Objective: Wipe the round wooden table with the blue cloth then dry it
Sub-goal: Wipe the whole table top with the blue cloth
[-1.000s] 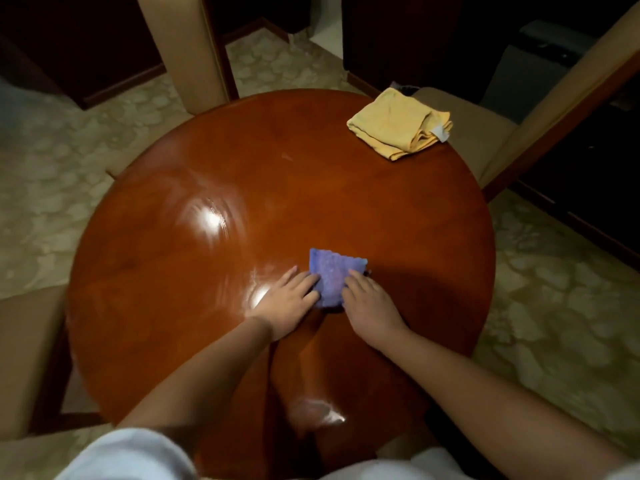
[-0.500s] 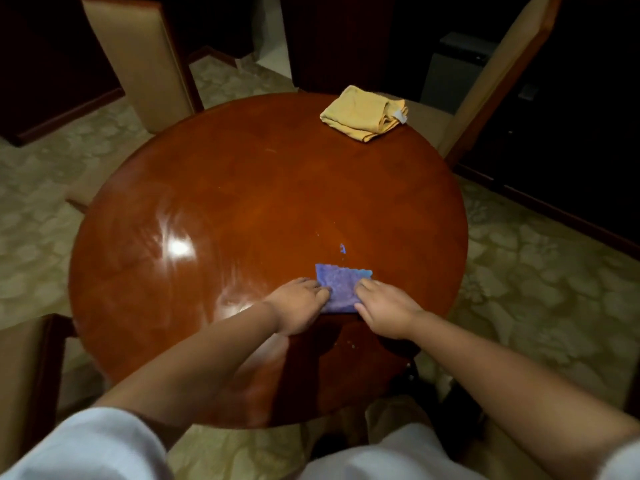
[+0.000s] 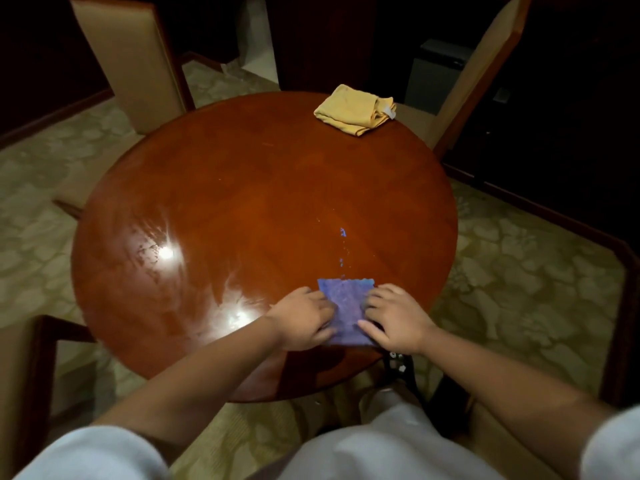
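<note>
The round wooden table (image 3: 242,188) fills the middle of the view, glossy with wet streaks on its left part. A small blue cloth (image 3: 346,299) lies flat near the table's front right edge. My left hand (image 3: 303,322) presses on the cloth's left side and my right hand (image 3: 394,318) presses on its right side, fingers lying over it. Small blue specks (image 3: 343,233) trail on the wood just beyond the cloth. A folded yellow cloth (image 3: 355,109) rests at the table's far right edge.
A beige chair back (image 3: 131,57) stands at the far left of the table and another chair (image 3: 481,71) at the far right. A chair arm (image 3: 45,358) is at the near left. Patterned carpet (image 3: 519,271) surrounds the table.
Both hands have drawn the blue cloth toward me, close to the table's front edge, leaving blue specks behind it. The camera has pulled back and tilted up.
</note>
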